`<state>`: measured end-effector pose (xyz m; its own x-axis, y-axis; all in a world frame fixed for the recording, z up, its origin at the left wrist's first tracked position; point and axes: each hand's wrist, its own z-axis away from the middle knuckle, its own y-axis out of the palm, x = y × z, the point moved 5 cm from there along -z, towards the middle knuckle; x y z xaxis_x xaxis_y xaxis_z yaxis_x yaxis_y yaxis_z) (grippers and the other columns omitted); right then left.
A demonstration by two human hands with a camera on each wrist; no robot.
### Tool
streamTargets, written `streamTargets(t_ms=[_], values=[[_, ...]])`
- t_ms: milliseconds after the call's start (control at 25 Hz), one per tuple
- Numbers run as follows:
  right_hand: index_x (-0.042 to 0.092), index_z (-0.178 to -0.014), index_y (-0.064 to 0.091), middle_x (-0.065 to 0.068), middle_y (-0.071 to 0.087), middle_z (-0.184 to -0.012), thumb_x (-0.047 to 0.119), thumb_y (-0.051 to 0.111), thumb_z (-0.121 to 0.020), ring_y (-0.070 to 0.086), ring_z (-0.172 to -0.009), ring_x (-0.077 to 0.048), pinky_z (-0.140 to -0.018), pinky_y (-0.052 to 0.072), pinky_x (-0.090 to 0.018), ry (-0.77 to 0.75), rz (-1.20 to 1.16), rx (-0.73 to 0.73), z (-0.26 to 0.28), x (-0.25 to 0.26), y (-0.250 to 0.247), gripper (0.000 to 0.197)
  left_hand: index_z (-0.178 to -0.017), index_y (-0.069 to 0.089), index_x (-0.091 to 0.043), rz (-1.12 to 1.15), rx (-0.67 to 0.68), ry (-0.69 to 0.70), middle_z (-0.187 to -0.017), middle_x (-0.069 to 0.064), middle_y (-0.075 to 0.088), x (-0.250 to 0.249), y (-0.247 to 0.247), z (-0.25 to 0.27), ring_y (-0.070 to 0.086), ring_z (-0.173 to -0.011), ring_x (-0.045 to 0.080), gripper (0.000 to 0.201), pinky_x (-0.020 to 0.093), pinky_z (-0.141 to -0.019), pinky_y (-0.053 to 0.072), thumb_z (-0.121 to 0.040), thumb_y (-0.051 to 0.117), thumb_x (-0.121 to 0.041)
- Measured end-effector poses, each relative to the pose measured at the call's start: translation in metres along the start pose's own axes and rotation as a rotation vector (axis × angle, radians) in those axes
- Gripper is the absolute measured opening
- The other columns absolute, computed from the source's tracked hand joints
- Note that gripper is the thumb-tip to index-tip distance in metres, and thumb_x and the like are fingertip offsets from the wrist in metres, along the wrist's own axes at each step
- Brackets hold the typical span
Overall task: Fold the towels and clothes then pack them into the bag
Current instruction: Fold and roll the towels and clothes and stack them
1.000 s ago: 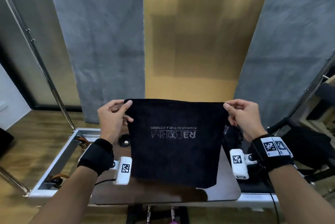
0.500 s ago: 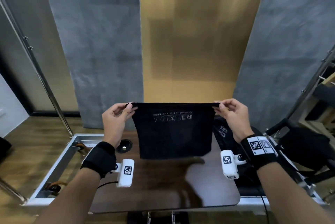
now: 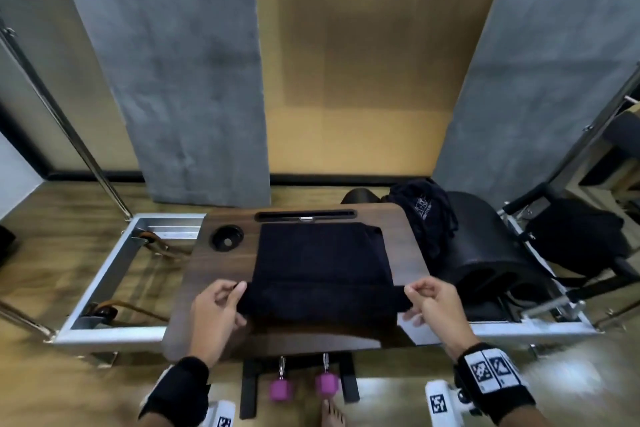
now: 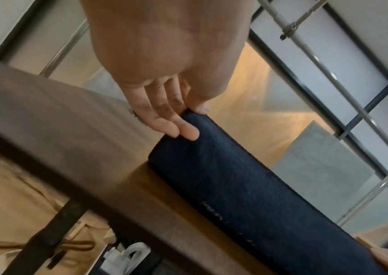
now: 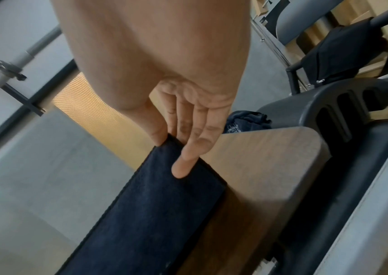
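Left grip: the left hand (image 3: 218, 309) pinches the near left corner of the dark towel (image 3: 320, 271), thumb on top and fingers (image 4: 176, 128) beneath the fold.
Right grip: the right hand (image 3: 434, 303) pinches the near right corner in the same way, thumb against fingers (image 5: 188, 158), clamped on the cloth.
Towel position: its far part lies flat on the worktop (image 3: 214, 274); the near edge is raised between the two hands and doubled into a thick band.
Fold state: judged partly done. The cloth is already reduced to a layered rectangle, but the near edge is not yet laid down. Layer count cannot be told.
Other cloth: a crumpled dark garment (image 3: 424, 215) with pale print lies at the far right corner of the worktop, against a black padded barrel (image 3: 485, 253). It appears unfolded.
Bag: a dark soft item (image 3: 571, 236) rests on the frame to the right, well apart from the towel. Whether this is the bag cannot be told; no open bag is visible.
Packing: judged not begun; nothing is seen inside any bag.
Remaining: finish this fold, fold the garment, pack everything.
Progress: early to middle stage, by judgement.
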<state>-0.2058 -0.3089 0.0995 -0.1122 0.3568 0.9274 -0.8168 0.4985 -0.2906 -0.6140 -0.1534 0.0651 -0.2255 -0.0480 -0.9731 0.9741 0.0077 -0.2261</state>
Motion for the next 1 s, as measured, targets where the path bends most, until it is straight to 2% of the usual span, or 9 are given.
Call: streamTargets(t_ms=[120, 240, 400, 440, 520, 600, 720, 840, 1000], values=[[0.004, -0.091, 0.069, -0.014, 0.067, -0.057, 0.012, 0.069, -0.098, 0.061, -0.047, -0.031, -0.047, 0.044, -0.034, 0.037, 0.083, 0.007, -0.009, -0.016, 0.0, 0.011, -0.085, 0.068, -0.016, -0.068, 0.005, -0.046, -0.051, 0.013, 0.061, 0.02, 0.007, 0.002, 0.055, -0.038, 0.025, 0.02, 0.038, -0.047, 0.053, -0.103, 0.07, -0.024], [0.007, -0.088, 0.07, -0.013, 0.061, -0.05, 0.012, 0.07, -0.097, 0.055, -0.042, -0.026, -0.042, 0.039, -0.028, 0.027, 0.087, 0.006, -0.028, -0.01, 0.001, 0.01, -0.081, 0.066, -0.026, -0.052, -0.019, -0.004, -0.053, 0.011, 0.059, 0.008, 0.016, -0.012, 0.051, -0.038, 0.024, 0.022, 0.027, -0.042, 0.045, -0.103, 0.069, -0.029], [0.005, -0.086, 0.07, -0.011, 0.064, -0.056, 0.01, 0.071, -0.096, 0.054, -0.042, -0.027, -0.04, 0.037, -0.025, 0.037, 0.103, -0.007, -0.064, -0.002, 0.008, 0.011, -0.083, 0.064, -0.023, -0.125, -0.066, 0.031, -0.063, 0.005, 0.064, -0.011, 0.04, -0.051, 0.06, -0.047, 0.032, 0.024, 0.024, -0.04, 0.045, -0.1, 0.07, -0.039], [0.006, -0.086, 0.07, -0.012, 0.067, -0.063, 0.01, 0.071, -0.095, 0.055, -0.042, -0.025, -0.039, 0.038, -0.025, 0.039, 0.121, -0.015, -0.074, 0.0, 0.011, 0.01, -0.086, 0.063, -0.022, -0.168, -0.066, 0.03, -0.069, 0.004, 0.066, -0.014, 0.047, -0.062, 0.064, -0.053, 0.034, 0.024, 0.026, -0.045, 0.051, -0.1, 0.069, -0.04], [0.01, -0.087, 0.073, -0.009, 0.073, -0.076, 0.012, 0.074, -0.093, 0.06, -0.048, -0.02, -0.043, 0.044, -0.023, 0.035, 0.192, -0.037, -0.097, 0.001, 0.015, 0.007, -0.102, 0.062, -0.02, -0.328, -0.034, 0.032, -0.094, 0.005, 0.069, -0.015, 0.067, -0.082, 0.071, -0.082, 0.037, 0.017, 0.04, -0.074, 0.062, -0.101, 0.068, -0.036], [0.013, -0.087, 0.076, -0.007, 0.075, -0.08, 0.015, 0.076, -0.091, 0.066, -0.062, -0.021, -0.058, 0.054, -0.028, 0.033, 0.269, -0.057, -0.12, 0.002, 0.022, 0.005, -0.134, 0.058, -0.018, -0.549, 0.102, 0.113, -0.134, 0.009, 0.058, -0.012, 0.092, -0.092, 0.059, -0.124, 0.035, 0.038, 0.052, -0.105, 0.051, -0.102, 0.068, -0.036], [0.012, -0.082, 0.078, -0.008, 0.072, -0.067, 0.015, 0.077, -0.089, 0.067, -0.065, -0.019, -0.072, 0.054, -0.031, 0.079, 0.251, -0.075, -0.154, -0.001, 0.037, 0.008, -0.164, 0.032, -0.034, -0.878, 0.47, 0.266, -0.174, -0.012, 0.018, 0.001, 0.136, -0.092, 0.009, -0.163, 0.016, 0.07, 0.056, -0.128, 0.018, -0.103, 0.054, -0.06], [0.008, -0.08, 0.075, -0.008, 0.064, -0.057, 0.018, 0.083, -0.086, 0.059, -0.053, -0.016, -0.065, 0.051, -0.029, 0.147, 0.177, -0.012, -0.176, -0.003, 0.06, 0.015, -0.167, -0.002, -0.046, -1.05, 0.661, 0.241, -0.171, -0.025, -0.02, 0.024, 0.152, -0.09, -0.027, -0.157, 0.004, 0.078, 0.055, -0.126, -0.015, -0.101, 0.026, -0.077], [0.008, -0.076, 0.066, -0.012, 0.063, -0.062, 0.013, 0.081, -0.089, 0.057, -0.055, -0.024, -0.061, 0.049, -0.031, 0.184, 0.063, -0.069, -0.197, -0.001, 0.067, 0.02, -0.164, -0.011, -0.048, -1.096, 0.672, 0.242, -0.168, -0.027, -0.027, 0.025, 0.148, -0.089, -0.031, -0.155, 0.002, 0.078, 0.054, -0.126, -0.019, -0.097, 0.015, -0.08]])
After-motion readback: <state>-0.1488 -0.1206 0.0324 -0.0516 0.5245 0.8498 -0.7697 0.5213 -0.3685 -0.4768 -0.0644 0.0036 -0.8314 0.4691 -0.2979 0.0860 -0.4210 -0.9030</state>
